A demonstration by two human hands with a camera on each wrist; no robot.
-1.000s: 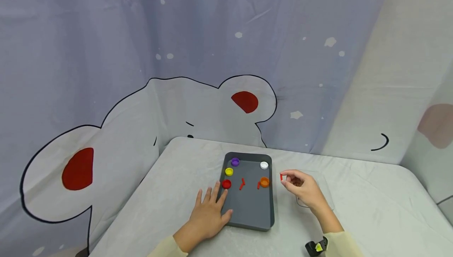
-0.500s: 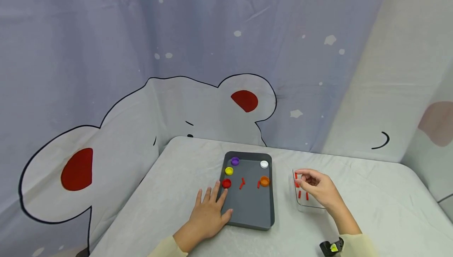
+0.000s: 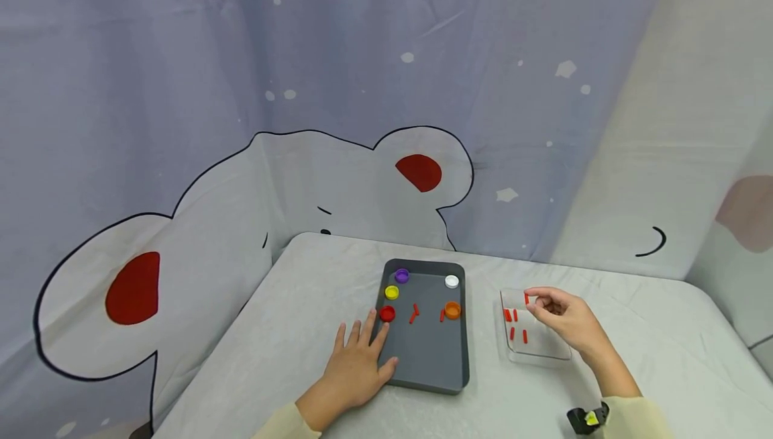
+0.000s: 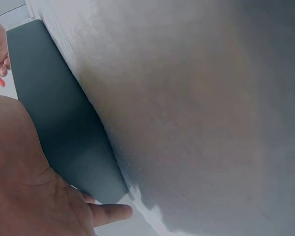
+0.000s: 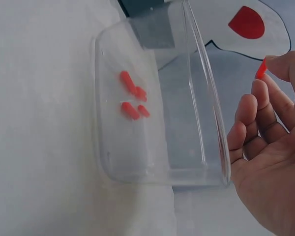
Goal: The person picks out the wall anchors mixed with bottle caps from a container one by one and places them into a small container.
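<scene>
In the head view my right hand (image 3: 564, 318) pinches a small red stick (image 3: 527, 298) between thumb and forefinger, over the far part of a clear plastic box (image 3: 540, 360). Several similar red sticks (image 5: 130, 110) lie on the box floor, as the right wrist view shows. My left hand (image 3: 356, 365) lies with fingers spread at the left edge of a dark grey tray (image 3: 429, 358), fingertips near a red round cup (image 3: 387, 313). Loose red sticks (image 3: 415, 309) lie in the tray's middle, one of them beside an orange cup (image 3: 452, 310).
Inside the tray are also a purple cup (image 3: 401, 276), a yellow cup (image 3: 392, 293) and a white cup (image 3: 451, 282). Tray and box stand side by side on a pale cloth-covered table (image 3: 326, 271). A printed curtain (image 3: 338, 184) hangs behind it.
My right hand has moved right, from beside the tray to over the clear box, with the red stick between its fingertips. More of the box's contents show. My left hand has stayed put.
</scene>
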